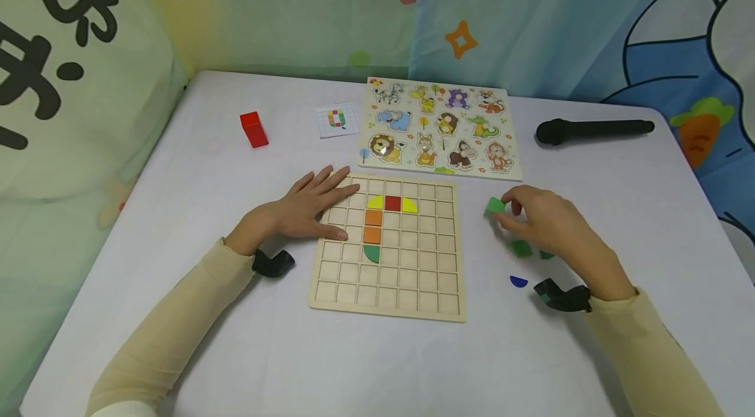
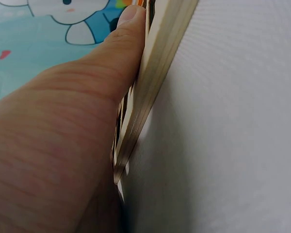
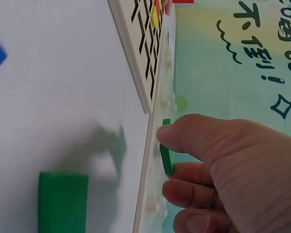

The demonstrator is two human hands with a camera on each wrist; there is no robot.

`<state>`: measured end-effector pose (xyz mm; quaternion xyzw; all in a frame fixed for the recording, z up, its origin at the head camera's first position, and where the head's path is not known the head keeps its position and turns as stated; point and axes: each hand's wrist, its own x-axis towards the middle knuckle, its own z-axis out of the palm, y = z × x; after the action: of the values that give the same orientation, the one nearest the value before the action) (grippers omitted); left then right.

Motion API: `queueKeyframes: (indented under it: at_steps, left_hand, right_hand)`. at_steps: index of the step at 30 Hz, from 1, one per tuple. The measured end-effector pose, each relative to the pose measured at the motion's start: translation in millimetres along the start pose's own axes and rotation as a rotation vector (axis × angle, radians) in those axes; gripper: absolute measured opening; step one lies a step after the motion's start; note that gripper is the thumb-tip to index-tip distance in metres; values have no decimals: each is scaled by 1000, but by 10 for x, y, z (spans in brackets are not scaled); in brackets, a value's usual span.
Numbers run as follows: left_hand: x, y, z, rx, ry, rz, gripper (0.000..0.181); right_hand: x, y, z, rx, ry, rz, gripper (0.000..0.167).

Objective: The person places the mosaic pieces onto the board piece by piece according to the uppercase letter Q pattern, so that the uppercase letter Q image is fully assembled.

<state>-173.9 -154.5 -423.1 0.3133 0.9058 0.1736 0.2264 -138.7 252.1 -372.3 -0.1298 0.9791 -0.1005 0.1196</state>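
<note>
My left hand [image 1: 307,207] rests with spread, straight fingers on the left edge of a wooden grid board [image 1: 386,312]. In the left wrist view its thumb [image 2: 121,43] lies along the board's rim. Right of the board, my right hand [image 1: 548,220] pinches a green square tile [image 1: 495,206] between thumb and fingers, held above the table; the right wrist view shows this tile edge-on. Set in the board are two yellow quarter-round tiles, a red square tile [image 1: 392,203], two orange square tiles [image 1: 373,235] and a green quarter-round tile [image 1: 371,253].
Below my right hand lie green pieces [image 1: 522,248] and a blue half-round tile [image 1: 518,281]. Behind the board are an animal puzzle board [image 1: 439,128], a pattern card [image 1: 336,120] and a red block [image 1: 254,129]. A black microphone-shaped object [image 1: 596,130] lies back right.
</note>
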Motion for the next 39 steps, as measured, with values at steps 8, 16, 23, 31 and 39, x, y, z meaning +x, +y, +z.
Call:
queueKeyframes:
  at_steps: [8,16,23,31,39]
  left_hand:
    - [-12,6,-1,-8,8,11,92]
    - [-13,4,-3,-4,4,4,92]
    - [-8,2,1,-1,5,3,92]
    - [-4,-2,2,2,0,-1,92]
    - [15,-15,6,1,2,-1,91]
  right_hand:
    - [42,-128,7,-14,-17,-25,40]
    - [95,-237,35,-21,-11,-75,38]
    - [139,-354,82,-20,12,-135,35]
    - [195,-505,132,-24,17,-201,31]
    - [279,-687,218,-19,-9,-243,32]
